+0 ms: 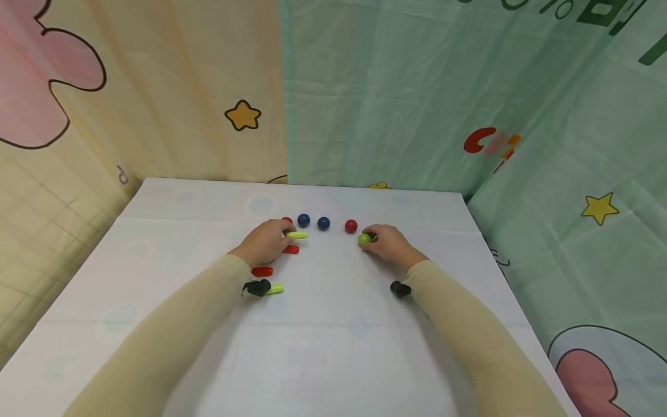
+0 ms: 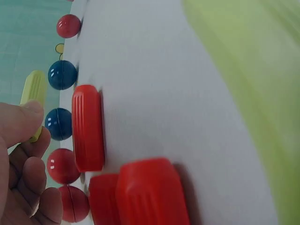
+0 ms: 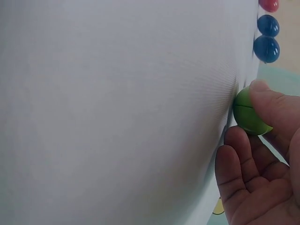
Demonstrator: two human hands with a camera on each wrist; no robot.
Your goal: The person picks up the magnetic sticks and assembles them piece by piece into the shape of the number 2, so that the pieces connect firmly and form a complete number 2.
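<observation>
My left hand pinches a grooved yellow-green stick between thumb and finger, raised off the table in the left wrist view. Under and around that hand lie several grooved red sticks. A second yellow-green stick lies near the left wrist. Thumb and fingers of my right hand hold a green ball at the table surface. Between the hands are a dark blue ball, another blue ball and a red ball. Further red balls sit beside the left hand, mostly hidden in the head view.
A white cloth covers the table, whose far edge meets a patterned curtain. More curtain stands along the left and right sides. A black wrist camera sits under the left sleeve, another black camera under the right.
</observation>
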